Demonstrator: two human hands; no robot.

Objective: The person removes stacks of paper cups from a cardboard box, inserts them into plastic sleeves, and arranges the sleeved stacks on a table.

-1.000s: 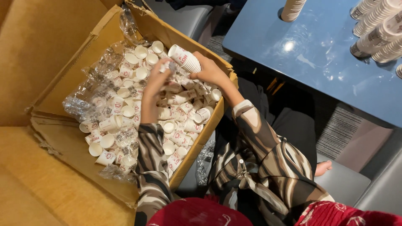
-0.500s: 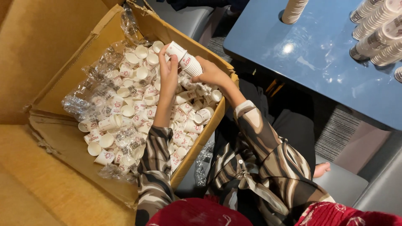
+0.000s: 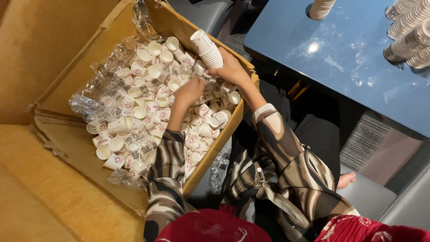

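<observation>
Seen from above: right hand clamped round the base of a short stack of nested white paper cups, held over the far rim of an open cardboard box. Stack tilted, long axis running up and to the left from the grip, open mouths away from the palm, base end toward the wrist. Left hand lower and just left of it, down among loose cups lying every way in the box, fingers curled; blurred, so cannot tell whether closed on a cup or merely touching the heap. Nearest loose cups directly under and left of the left hand, well inside the box; open end of the stack above and slightly right of that hand, near but apart. Left hand plainly the nearer of the two to the heap, right hand the carrier. Torn clear plastic wrap strewn among the cups along the box's left side. Striped sleeves on both arms. To the right, a blue bench with taller cup stacks lying at its far edge and one standing stack near the top, well apart from both hands
</observation>
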